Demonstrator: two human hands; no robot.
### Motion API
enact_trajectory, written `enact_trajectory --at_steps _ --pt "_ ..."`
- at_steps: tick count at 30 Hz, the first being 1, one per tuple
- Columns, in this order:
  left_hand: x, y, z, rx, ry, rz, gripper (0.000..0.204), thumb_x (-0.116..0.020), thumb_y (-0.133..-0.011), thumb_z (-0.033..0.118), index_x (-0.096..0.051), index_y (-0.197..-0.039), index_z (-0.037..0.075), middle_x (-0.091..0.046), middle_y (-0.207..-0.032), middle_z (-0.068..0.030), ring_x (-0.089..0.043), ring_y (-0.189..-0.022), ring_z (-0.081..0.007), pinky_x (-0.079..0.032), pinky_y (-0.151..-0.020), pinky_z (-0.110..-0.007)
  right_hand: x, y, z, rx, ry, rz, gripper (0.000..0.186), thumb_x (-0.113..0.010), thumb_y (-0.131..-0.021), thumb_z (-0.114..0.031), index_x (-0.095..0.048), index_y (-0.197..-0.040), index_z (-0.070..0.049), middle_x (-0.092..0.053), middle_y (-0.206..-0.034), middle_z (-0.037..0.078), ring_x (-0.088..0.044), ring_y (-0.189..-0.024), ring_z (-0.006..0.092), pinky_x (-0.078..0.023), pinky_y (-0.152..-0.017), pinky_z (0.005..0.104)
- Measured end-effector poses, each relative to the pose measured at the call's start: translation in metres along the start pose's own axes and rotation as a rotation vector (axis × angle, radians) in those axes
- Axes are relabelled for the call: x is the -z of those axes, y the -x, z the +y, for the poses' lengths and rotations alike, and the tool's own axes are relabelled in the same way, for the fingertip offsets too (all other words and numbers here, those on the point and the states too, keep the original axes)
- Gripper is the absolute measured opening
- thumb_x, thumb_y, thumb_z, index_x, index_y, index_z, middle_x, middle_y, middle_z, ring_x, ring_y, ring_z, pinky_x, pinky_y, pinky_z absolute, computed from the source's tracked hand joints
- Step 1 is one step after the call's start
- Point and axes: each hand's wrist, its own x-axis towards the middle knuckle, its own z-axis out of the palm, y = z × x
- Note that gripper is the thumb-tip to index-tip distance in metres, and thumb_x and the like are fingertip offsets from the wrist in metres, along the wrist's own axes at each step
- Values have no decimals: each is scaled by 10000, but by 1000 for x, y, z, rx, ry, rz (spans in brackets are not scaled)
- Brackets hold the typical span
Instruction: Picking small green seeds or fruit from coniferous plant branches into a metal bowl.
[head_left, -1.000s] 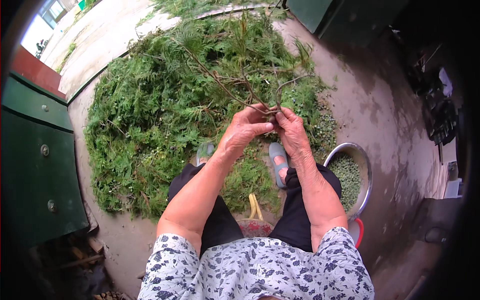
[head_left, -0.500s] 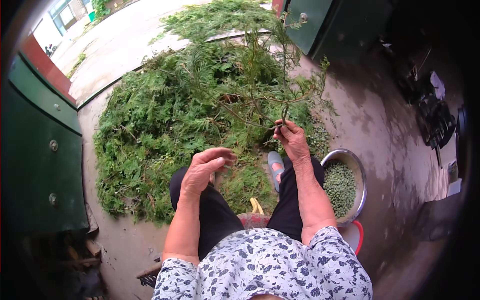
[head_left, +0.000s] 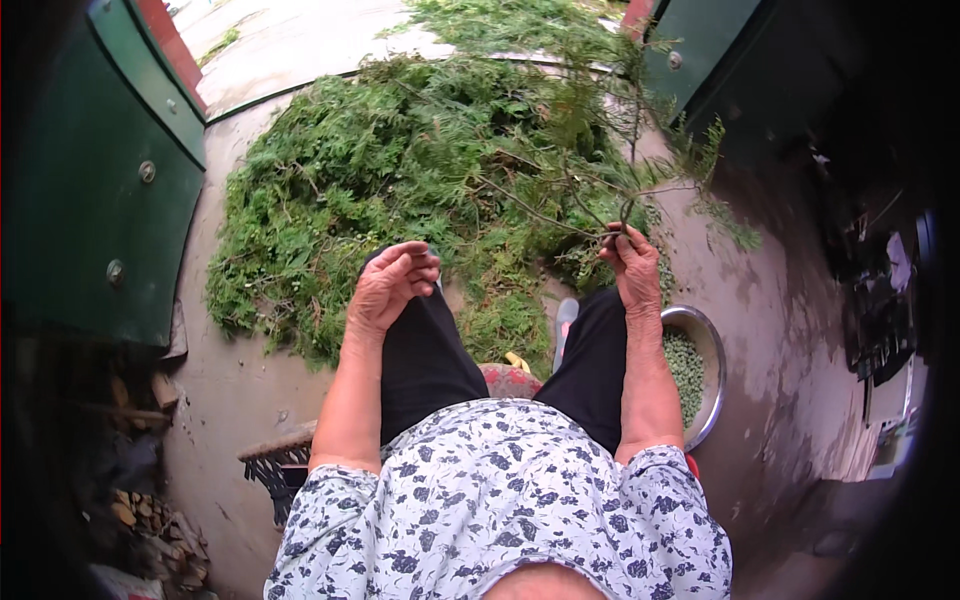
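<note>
Both hands had been together at the base of the conifer branch [head_left: 628,207] a second earlier; now only the right hand [head_left: 632,260] held it, thumb and fingers pinching the woody stem near its fork. The branch had shifted to the person's right and stood raised above the right edge of the green clippings pile [head_left: 330,190], its sprays fanning up and outward. The left hand [head_left: 395,285] had come away and hung above the left knee, well apart from the branch — fingers half curled, nothing visible between them, though could not tell whether the tips touched. Judged: the right-hand pinch alone carried the branch, leaving the left unoccupied by it. The metal basin [head_left: 718,370] of green berries [head_left: 685,375] sat on the floor beside the right leg.
</note>
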Motion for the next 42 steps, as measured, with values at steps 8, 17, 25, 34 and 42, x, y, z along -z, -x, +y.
enact_trajectory --at_steps 8,17,25,34,42 --pt "-40 -36 8 -76 137 2 734 -496 -750 622 -493 -1134 -3 -562 -1099 -185 -543 -1029 -293 -416 -923 -423 2 24 0 1 106 -8 189 -552 -850 -48 -608 -1021 10 -619 -844 42 -595 -731 105 -522 -648 222" --pt "-75 -34 28 -307 34 106 217 -590 -799 27 -557 -1007 -27 -603 -976 -193 -627 -825 -272 -548 -716 -396 26 43 18 -19 422 27 198 -561 -829 -21 -626 -1016 -8 -633 -903 28 -590 -724 95 -481 -624 211" --pt "-74 -22 24 -430 -147 223 199 -572 -790 -48 -565 -990 -42 -621 -954 -181 -631 -816 -254 -545 -702 -336 32 53 27 -94 465 99 174 -571 -843 -77 -622 -994 -5 -594 -730 7 -536 -628 60 -447 -574 185" --pt "-84 -27 8 -377 -55 363 135 -637 -773 4 -579 -893 -20 -635 -822 -115 -639 -693 -210 -546 -577 -310 27 76 47 -298 387 123 194 -581 -839 -114 -631 -995 -12 -605 -690 17 -518 -539 60 -424 -503 188" --pt "-84 -34 4 -497 -150 503 267 -618 -785 2 -599 -1041 77 -621 -789 -28 -601 -656 -139 -533 -573 -274 41 85 66 -324 276 126 202 -587 -841 -136 -623 -998 -14 -603 -684 19 -519 -526 54 -411 -462 175"
